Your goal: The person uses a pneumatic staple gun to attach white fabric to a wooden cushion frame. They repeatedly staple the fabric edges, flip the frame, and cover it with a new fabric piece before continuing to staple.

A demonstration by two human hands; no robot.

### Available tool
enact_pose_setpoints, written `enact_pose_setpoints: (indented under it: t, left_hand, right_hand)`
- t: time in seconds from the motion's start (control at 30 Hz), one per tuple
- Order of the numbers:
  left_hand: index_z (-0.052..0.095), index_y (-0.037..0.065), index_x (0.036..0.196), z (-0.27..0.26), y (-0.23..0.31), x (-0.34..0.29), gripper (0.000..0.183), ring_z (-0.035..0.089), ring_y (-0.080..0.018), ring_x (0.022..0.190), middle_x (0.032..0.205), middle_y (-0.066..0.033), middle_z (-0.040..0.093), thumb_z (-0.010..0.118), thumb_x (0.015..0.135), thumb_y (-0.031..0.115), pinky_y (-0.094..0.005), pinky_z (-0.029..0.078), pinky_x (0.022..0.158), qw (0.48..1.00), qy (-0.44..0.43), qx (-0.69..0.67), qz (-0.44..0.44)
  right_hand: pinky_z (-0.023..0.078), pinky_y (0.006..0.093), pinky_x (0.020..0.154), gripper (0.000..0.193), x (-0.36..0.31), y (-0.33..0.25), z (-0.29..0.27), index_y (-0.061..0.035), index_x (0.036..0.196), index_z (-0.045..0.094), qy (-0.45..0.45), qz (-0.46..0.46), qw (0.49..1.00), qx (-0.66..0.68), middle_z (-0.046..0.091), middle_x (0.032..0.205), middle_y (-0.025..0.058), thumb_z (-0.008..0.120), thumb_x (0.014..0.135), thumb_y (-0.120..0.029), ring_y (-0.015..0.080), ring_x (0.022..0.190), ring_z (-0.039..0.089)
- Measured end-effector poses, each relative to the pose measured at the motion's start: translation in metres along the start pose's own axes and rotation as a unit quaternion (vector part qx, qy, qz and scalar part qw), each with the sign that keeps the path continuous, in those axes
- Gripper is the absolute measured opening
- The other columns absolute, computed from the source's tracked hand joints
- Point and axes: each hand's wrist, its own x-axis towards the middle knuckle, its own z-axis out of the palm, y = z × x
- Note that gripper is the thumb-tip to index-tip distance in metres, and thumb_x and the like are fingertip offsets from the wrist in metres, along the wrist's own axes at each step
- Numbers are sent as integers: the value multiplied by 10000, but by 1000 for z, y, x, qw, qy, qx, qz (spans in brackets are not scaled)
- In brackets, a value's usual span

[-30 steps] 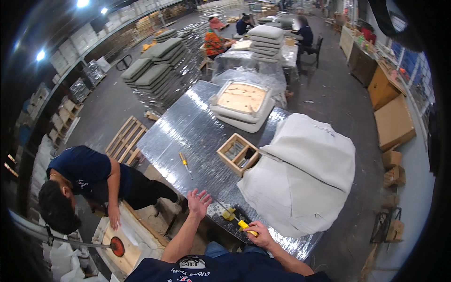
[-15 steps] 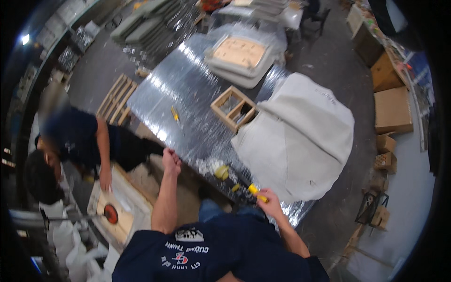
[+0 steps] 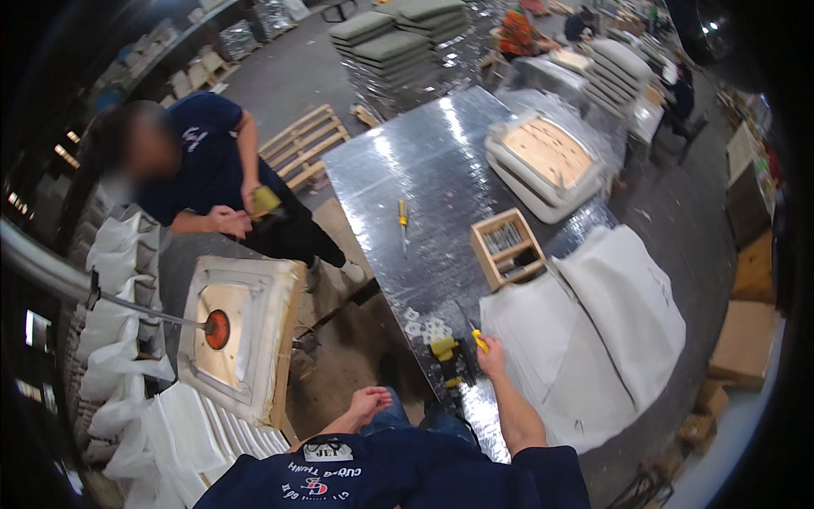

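A yellow-handled screwdriver (image 3: pixel 478 339) is in my right hand (image 3: pixel 490 358), its thin shaft angled up over the table's near part. Just left of it a yellow and black power tool (image 3: pixel 444 353) lies on the table, its exact kind hard to make out. Small white pieces (image 3: pixel 429 329) lie scattered beyond that tool. My left hand (image 3: pixel 370 404) is off the table's near edge, close to my body, with fingers curled; whatever is in it, if anything, is hidden. A second yellow-handled screwdriver (image 3: pixel 403 224) lies farther out on the film-covered table (image 3: pixel 373 182).
A wooden box (image 3: pixel 477 246) of small hardware stands beside pale fabric sheets (image 3: pixel 585 339). Padded seats with wooden bases (image 3: pixel 547 151) sit at the far right. To the left, a co-worker (image 3: pixel 203 161) holds a yellow and black tool behind a padded panel (image 3: pixel 191 339) under a red disc (image 3: pixel 218 329).
My view has swung left. My left hand has drawn back from the table edge toward my body. The co-worker has straightened and now holds a tool. The screwdriver remains in my right hand.
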Motion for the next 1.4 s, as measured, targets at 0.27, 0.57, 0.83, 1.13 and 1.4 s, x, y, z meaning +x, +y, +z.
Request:
enact_pose_setpoints:
  t: [0.27, 0.57, 0.83, 1.13, 1.4]
  left_hand:
    - [598, -31, 1250, 0, 55, -13, 266, 691, -239, 960, 1154, -171, 682, 521, 997, -15, -373, 600, 878, 999, -42, -1, 27]
    - [538, -2, 1435, 121, 51, -10, 429, 680, -131, 1093, 1221, -117, 733, 575, 1014, 78, -258, 537, 927, 913, -227, 171, 293]
    - [555, 18, 1417, 197, 69, -53, 436, 634, -357, 1223, 1249, -165, 705, 546, 984, 69, -399, 490, 1049, 711, -266, 380, 529]
    - [489, 22, 1481, 208, 71, -38, 520, 538, -408, 1334, 1408, -178, 603, 555, 965, 33, -434, 430, 1122, 571, -325, 441, 612]
    - [476, 0, 1488, 210, 77, -26, 541, 625, -201, 1199, 1364, -156, 627, 651, 1015, 195, -334, 504, 1021, 743, -451, 419, 264]
  right_hand:
    - [492, 465, 980, 412, 10, 15, 5, -104, 1174, 714, 0, 51, 983, -179, 615, 1133, 198, 665, 765, -75, 401, 1109, 587]
    - [591, 328, 772, 273, -87, -149, -3, -51, 1252, 625, -193, 324, 766, 521, 717, 1083, 91, 636, 1014, -184, 196, 912, 715]
    - [589, 384, 796, 177, -84, -149, -54, -108, 1190, 595, -91, 355, 690, 625, 699, 1036, 50, 578, 1046, -211, 216, 939, 707]
    - [606, 389, 787, 95, -95, -142, -72, -99, 1067, 644, -76, 322, 673, 662, 716, 1028, 67, 647, 1005, -172, 219, 925, 716]
    - [624, 375, 826, 137, -113, -142, -97, -34, 1105, 670, -71, 268, 723, 633, 732, 1054, 102, 680, 974, -73, 208, 940, 729]
